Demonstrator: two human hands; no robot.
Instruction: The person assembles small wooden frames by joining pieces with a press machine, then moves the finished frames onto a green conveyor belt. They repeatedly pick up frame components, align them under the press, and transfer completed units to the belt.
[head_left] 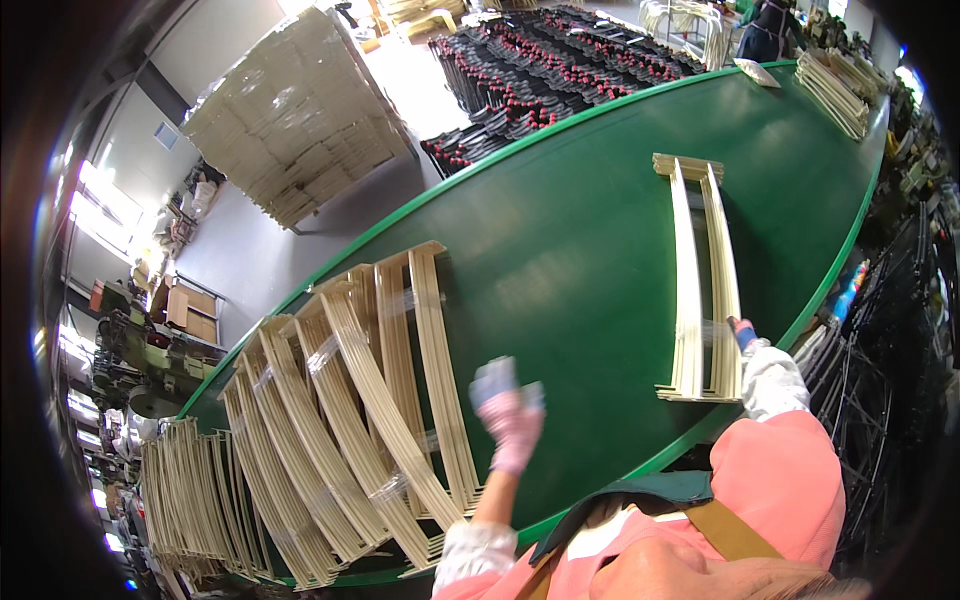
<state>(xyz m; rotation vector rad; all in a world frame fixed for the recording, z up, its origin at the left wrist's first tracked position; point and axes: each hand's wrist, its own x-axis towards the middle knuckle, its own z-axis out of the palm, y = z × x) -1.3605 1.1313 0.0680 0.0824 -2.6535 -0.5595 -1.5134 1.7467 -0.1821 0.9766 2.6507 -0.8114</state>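
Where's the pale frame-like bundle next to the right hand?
In the head view, the bundle lies right of centre on the green table, just left of the right hand.

Green table (pixel 560 270) beneath cream strip bundles (pixel 437 350), left, and a cream frame stack (pixel 689 280), right.

Left grip (pixel 508 412) is spread, right arm (pixel 775 435) stretched forward.

We are seeing bright daylight coming through the window (pixel 105 207) on the left and washing out a patch of floor (pixel 410 88); soft reflections are spreading across the green desk (pixel 560 250). The left hand (pixel 510 412) is looking blurred, while the fisheye lens is bending straight edges toward a dark rim.
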